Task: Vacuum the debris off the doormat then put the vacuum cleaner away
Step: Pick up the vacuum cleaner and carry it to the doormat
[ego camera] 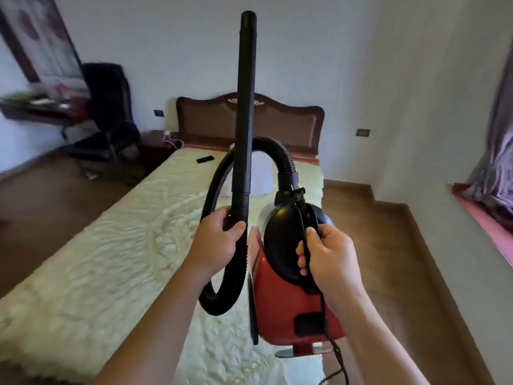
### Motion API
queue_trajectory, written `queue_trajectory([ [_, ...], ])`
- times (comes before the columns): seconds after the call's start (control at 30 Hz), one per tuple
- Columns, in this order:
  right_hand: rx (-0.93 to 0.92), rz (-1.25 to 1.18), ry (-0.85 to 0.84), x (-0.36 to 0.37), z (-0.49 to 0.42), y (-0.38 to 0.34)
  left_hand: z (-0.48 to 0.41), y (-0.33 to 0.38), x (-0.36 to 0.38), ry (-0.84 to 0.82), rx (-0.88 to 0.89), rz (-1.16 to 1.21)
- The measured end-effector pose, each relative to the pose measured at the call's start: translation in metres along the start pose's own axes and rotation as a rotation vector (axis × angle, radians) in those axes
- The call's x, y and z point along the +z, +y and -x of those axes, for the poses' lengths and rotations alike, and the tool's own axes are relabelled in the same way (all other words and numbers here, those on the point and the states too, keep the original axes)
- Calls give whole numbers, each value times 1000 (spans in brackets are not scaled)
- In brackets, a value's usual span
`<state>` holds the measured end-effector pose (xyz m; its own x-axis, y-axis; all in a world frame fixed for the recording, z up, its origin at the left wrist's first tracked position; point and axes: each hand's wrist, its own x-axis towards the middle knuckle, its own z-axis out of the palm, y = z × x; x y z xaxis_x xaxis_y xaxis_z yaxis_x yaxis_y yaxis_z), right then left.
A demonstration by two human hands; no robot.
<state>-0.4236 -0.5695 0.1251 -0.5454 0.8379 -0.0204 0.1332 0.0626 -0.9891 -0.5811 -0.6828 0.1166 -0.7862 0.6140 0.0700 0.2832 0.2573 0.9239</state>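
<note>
Cream-quilted bed, small black slab, perhaps a remote, near its headboard.

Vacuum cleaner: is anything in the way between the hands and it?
No. The left hand grips its black wand; the right hand grips the handle of the vacuum cleaner and its cord. Its storage spot isn't in view.

Diffuse daylight, med bright, cool cast; shadows faint, wall evenly lit. Strong fisheye bend at edges. Motion blur on desk + curtain; ctr sharper, overall soft/compressed.
</note>
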Motion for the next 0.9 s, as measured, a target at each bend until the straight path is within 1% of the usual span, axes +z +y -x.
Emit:
queue_trajectory([
  [0.23, -40, -20, -332, 68, -11, -13, 40, -14, -68, 326, -117, -41],
  [0.53, -87, -10, -688, 178, 32, -21, 112, -44, -155, 642, -255, -51],
  [0.7, -142, 34, -804, 247, 64, -30, 139, -65, -214, 749, -288, -52],
  [0.9, -173, 51, -862, 339, 103, -41, 165, -99, -295, 833, -309, -28],
])
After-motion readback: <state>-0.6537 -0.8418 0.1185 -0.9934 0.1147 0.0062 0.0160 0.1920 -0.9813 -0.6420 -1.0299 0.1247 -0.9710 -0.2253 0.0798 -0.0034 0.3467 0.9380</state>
